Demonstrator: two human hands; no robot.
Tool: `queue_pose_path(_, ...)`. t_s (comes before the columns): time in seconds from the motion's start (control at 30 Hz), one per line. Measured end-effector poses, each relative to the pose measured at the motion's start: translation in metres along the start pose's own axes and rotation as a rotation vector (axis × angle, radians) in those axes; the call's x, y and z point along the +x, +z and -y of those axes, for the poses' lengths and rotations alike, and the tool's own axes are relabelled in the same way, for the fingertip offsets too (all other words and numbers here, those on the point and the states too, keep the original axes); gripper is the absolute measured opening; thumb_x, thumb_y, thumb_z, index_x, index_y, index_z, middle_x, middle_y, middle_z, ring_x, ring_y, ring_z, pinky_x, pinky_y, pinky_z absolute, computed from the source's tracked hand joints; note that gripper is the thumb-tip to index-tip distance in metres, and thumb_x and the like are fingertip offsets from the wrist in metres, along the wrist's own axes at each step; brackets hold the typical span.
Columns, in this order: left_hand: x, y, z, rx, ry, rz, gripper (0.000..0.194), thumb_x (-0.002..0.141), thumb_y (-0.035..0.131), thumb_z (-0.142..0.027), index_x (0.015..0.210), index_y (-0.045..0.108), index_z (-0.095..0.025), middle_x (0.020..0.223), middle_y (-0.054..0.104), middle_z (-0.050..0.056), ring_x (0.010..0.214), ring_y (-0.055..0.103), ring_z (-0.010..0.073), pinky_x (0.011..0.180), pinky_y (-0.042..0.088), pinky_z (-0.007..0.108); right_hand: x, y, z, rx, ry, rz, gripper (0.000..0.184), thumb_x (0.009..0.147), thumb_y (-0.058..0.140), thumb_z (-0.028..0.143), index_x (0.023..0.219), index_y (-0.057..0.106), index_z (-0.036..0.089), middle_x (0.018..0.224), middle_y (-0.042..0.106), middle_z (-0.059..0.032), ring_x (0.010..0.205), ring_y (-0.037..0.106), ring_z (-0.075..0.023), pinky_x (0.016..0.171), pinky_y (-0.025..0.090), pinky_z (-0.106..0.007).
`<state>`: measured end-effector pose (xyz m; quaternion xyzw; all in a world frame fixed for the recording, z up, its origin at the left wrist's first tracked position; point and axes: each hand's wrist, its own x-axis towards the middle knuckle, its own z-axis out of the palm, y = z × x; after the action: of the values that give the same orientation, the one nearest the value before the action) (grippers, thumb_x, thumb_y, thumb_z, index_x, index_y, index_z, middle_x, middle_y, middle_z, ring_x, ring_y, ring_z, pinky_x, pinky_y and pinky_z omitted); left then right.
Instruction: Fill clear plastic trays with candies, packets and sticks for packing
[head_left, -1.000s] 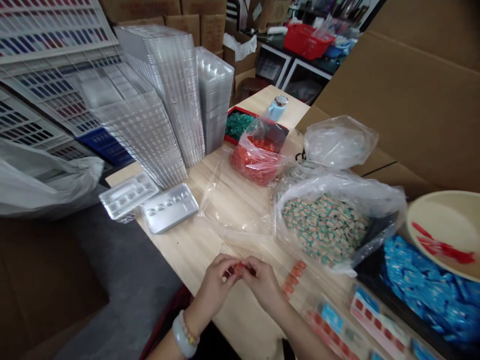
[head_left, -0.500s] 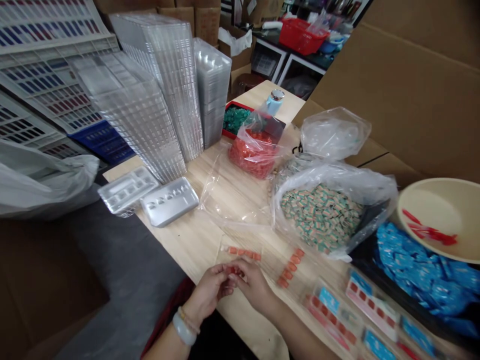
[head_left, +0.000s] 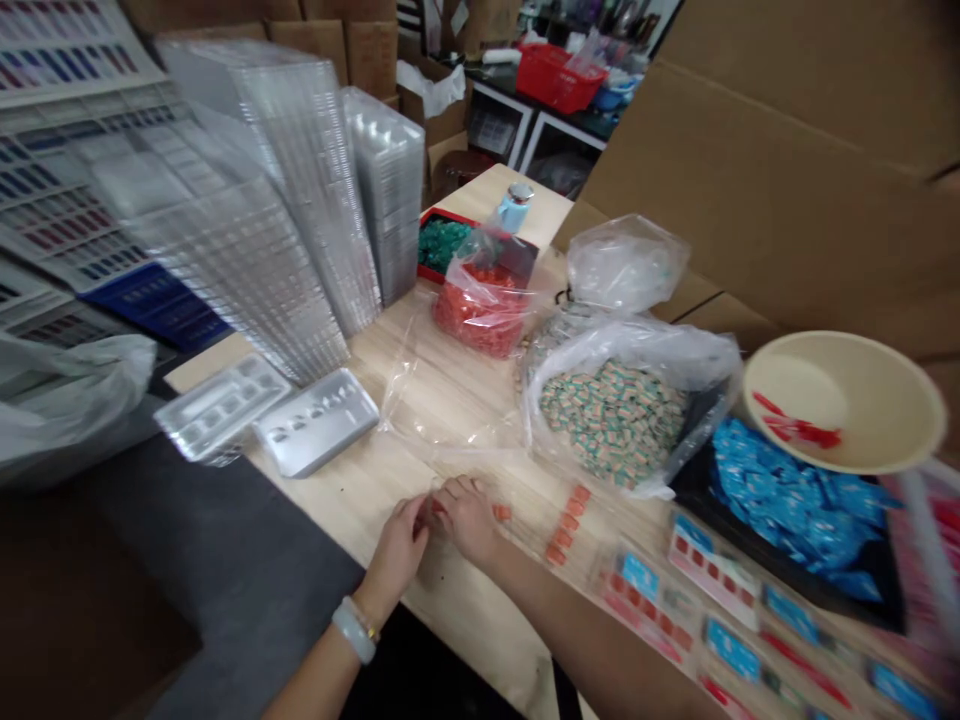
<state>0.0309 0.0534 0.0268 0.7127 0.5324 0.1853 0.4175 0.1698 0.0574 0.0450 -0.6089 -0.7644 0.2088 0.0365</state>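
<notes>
Head view: we are bringing our left hand (head_left: 397, 555) and right hand (head_left: 466, 520) together near the edge of the wooden table (head_left: 337, 480). Both are curled, fingertips meeting at a small orange piece (head_left: 435, 507), though blur hides which hand is gripping it. A second orange piece (head_left: 501, 512) is sitting just right of our right hand, and an orange row (head_left: 566, 525) is lying beyond it. Blister cards (head_left: 645, 610) are lying to the right, near blue packets (head_left: 795, 500) and a cream bowl (head_left: 844, 400). Farther off, a bag of striped pieces (head_left: 611, 420) and a red-filled bag (head_left: 480, 310) are resting on the table, while silver trays (head_left: 315, 425) and stacked clear trays (head_left: 255, 200) are standing left.
</notes>
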Motion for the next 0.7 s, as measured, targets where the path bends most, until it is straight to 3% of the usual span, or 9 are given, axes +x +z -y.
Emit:
queue_pose_path(0.1, -0.002, -0.006, -0.001, 0.256, 0.164, -0.028, 0.044, 0.076, 0.04, -0.014, 0.12, 0.04, -0.014, 0.112, 0.049, 0.013, 0.104, 0.048, 0.0217, 0.087, 0.042, 0.039, -0.014, -0.01, 0.001, 0.067, 0.047, -0.069, 0.022, 0.076, 0.054, 0.026, 0.097, 0.055, 0.019, 0.094, 0.056, -0.0051, 0.091, 0.044, -0.0201, 0.078, 0.032, -0.034)
queue_pose_path(0.2, -0.001, -0.01, 0.002, 0.463, 0.484, 0.087, 0.051, 0.076, 0.048, -0.024, 0.124, 0.035, -0.017, 0.129, 0.038, 0.011, 0.118, 0.036, 0.0246, 0.094, 0.037, 0.041, -0.053, -0.014, -0.009, 0.149, 0.205, -0.254, 0.031, 0.076, 0.053, 0.025, 0.107, 0.05, 0.02, 0.101, 0.054, -0.006, 0.093, 0.044, -0.0203, 0.081, 0.032, -0.036)
queue_pose_path(0.27, 0.001, -0.012, 0.007, 0.539, 0.679, 0.217, 0.047, 0.074, 0.053, -0.03, 0.119, 0.042, -0.02, 0.134, 0.033, 0.008, 0.122, 0.03, 0.0248, 0.095, 0.036, 0.04, -0.092, -0.008, -0.019, 0.164, 0.357, -0.389, 0.027, 0.079, 0.047, 0.02, 0.106, 0.049, 0.019, 0.098, 0.055, -0.0068, 0.09, 0.045, -0.0202, 0.08, 0.034, -0.036)
queue_pose_path(0.33, 0.005, -0.013, 0.014, 0.586, 0.79, 0.282, 0.031, 0.074, 0.053, -0.03, 0.104, 0.053, -0.022, 0.136, 0.032, 0.006, 0.123, 0.029, 0.0243, 0.094, 0.037, 0.038, -0.131, 0.005, -0.027, 0.147, 0.471, -0.481, 0.025, 0.08, 0.042, 0.014, 0.103, 0.051, 0.018, 0.094, 0.055, -0.0081, 0.087, 0.047, -0.0206, 0.077, 0.037, -0.037)
queue_pose_path(0.43, 0.009, -0.013, 0.02, 0.617, 0.874, 0.282, 0.012, 0.078, 0.048, -0.023, 0.085, 0.058, -0.02, 0.135, 0.033, 0.004, 0.123, 0.03, 0.022, 0.096, 0.036, 0.037, -0.17, 0.024, -0.033, 0.158, 0.536, -0.519, 0.028, 0.077, 0.041, 0.009, 0.1, 0.052, 0.017, 0.092, 0.056, -0.009, 0.085, 0.048, -0.0215, 0.074, 0.04, -0.037)
queue_pose_path(0.53, 0.007, -0.015, 0.016, 0.612, 0.919, 0.27, 0.012, 0.079, 0.047, -0.02, 0.084, 0.058, -0.019, 0.134, 0.035, 0.005, 0.123, 0.03, 0.022, 0.098, 0.034, 0.038, -0.18, 0.031, -0.032, 0.249, 0.556, -0.546, 0.033, 0.074, 0.042, 0.008, 0.104, 0.052, 0.016, 0.097, 0.055, -0.0113, 0.09, 0.047, -0.023, 0.078, 0.04, -0.04)
queue_pose_path(0.6, -0.001, -0.016, 0.006, 0.594, 0.913, 0.275, 0.012, 0.078, 0.048, -0.022, 0.086, 0.057, -0.018, 0.132, 0.037, 0.006, 0.123, 0.031, 0.0227, 0.097, 0.035, 0.038, -0.177, 0.03, -0.028, 0.411, 0.543, -0.539, 0.036, 0.073, 0.044, 0.011, 0.108, 0.051, 0.016, 0.099, 0.054, -0.0117, 0.091, 0.048, -0.0222, 0.079, 0.04, -0.038)
queue_pose_path(0.7, -0.023, -0.015, -0.014, 0.534, 0.841, 0.281, 0.02, 0.078, 0.046, -0.023, 0.097, 0.053, -0.019, 0.13, 0.04, 0.007, 0.12, 0.035, 0.0217, 0.094, 0.039, 0.037, -0.166, 0.03, -0.019, 0.852, 0.593, -0.427, 0.027, 0.074, 0.047, 0.017, 0.1, 0.054, 0.017, 0.081, 0.057, -0.0052, 0.074, 0.052, -0.0167, 0.07, 0.043, -0.032)
